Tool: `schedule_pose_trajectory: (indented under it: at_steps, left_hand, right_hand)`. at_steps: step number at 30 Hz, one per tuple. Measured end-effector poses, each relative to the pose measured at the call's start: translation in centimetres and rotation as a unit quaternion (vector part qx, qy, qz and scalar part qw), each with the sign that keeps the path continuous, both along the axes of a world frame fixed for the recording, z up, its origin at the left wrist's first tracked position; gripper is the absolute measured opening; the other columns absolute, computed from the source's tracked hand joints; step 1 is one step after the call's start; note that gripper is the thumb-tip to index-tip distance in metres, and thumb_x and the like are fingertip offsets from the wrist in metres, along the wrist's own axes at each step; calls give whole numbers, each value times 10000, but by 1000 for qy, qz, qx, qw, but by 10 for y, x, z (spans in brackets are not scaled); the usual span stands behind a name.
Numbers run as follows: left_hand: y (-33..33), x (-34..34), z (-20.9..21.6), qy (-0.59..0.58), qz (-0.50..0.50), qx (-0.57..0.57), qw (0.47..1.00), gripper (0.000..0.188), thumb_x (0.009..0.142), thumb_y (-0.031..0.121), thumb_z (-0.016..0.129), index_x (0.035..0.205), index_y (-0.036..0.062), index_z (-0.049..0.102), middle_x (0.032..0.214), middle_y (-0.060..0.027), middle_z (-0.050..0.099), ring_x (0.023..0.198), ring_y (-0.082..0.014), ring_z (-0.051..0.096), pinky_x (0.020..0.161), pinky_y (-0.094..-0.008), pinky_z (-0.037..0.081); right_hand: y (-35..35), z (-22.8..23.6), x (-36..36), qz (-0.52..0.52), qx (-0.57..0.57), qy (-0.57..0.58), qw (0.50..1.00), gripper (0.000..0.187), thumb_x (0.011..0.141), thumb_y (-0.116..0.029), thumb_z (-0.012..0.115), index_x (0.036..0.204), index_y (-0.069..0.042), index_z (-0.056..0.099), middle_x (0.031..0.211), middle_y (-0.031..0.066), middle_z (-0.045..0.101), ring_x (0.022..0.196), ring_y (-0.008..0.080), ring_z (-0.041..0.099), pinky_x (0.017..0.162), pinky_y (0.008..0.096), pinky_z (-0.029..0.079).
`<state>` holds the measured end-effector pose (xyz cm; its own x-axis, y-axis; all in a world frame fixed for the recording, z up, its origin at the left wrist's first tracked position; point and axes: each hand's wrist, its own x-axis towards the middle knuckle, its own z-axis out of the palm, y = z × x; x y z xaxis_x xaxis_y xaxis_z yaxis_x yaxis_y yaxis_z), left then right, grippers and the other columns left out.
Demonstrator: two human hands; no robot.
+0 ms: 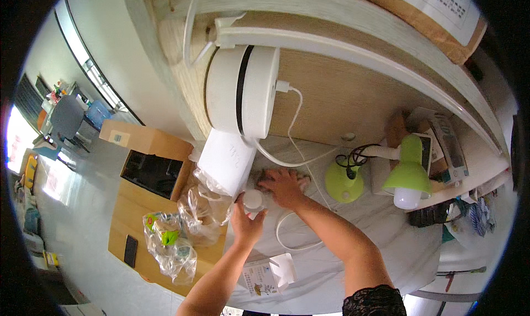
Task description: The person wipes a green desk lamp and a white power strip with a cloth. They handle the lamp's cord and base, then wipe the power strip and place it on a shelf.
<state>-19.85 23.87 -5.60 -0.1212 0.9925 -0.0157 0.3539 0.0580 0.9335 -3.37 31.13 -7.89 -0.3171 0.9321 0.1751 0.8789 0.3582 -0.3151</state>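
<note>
My left hand is wrapped round a small white cylinder with a round top, perhaps a jar or a cup. To its right, my right hand lies palm down on the marbled tabletop, fingers apart, on a greyish patch I cannot make out. Just beyond both hands stands a white box, and behind it a large white drum-shaped device with a black band. A white cable loops across the tabletop below my right wrist.
A green desk lamp on a round base stands right. At left are an open cardboard box, clear plastic bags and a black phone on a wooden top. A small printed carton lies near me. A wooden shelf overhangs.
</note>
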Motion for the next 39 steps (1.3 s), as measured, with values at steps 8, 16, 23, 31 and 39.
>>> schedule_pose_trajectory:
  at_steps: [8, 16, 23, 31, 39]
  left_hand:
    - [2, 6, -3, 4, -22, -2, 1000, 751, 680, 88, 795, 1327, 52, 415, 1305, -147, 512, 1134, -296, 545, 764, -377, 546]
    - [0, -3, -7, -12, -5, -24, 1000, 760, 682, 84, 796, 1337, 71, 410, 1307, -136, 495, 1161, -281, 521, 802, -365, 547]
    - [3, -1, -5, -1, -30, -25, 999, 765, 690, 75, 785, 1352, 53, 401, 1348, -155, 471, 1191, -302, 505, 837, -379, 545]
    - [0, -4, -3, -6, -19, -35, 999, 765, 700, 84, 780, 1358, 36, 392, 1330, -166, 479, 1181, -302, 514, 864, -378, 533]
    - [-2, 4, 8, 44, -57, -2, 997, 765, 711, 140, 779, 1354, 12, 383, 1296, -202, 498, 1151, -332, 529, 865, -389, 513]
  right_hand:
    - [65, -12, 66, -287, 88, -70, 951, 165, 812, -156, 599, 953, -167, 683, 1149, 75, 569, 1103, 336, 497, 908, 535, 408]
    - [-7, -4, 25, -182, 22, -1, 983, 193, 747, -181, 647, 935, -144, 664, 1163, 109, 571, 1163, 377, 471, 935, 564, 378]
    - [59, -19, 89, -476, 153, -129, 856, 361, 882, -277, 568, 1187, -84, 578, 1219, 173, 532, 1223, 405, 455, 991, 533, 385]
    - [17, -1, 29, -250, -27, -38, 967, 286, 809, -245, 625, 1065, -121, 657, 1218, 128, 564, 1168, 358, 479, 922, 551, 384]
    - [69, -27, 79, -261, 155, 66, 951, 314, 832, -180, 584, 1137, -115, 619, 1241, 187, 534, 1114, 427, 497, 935, 534, 397]
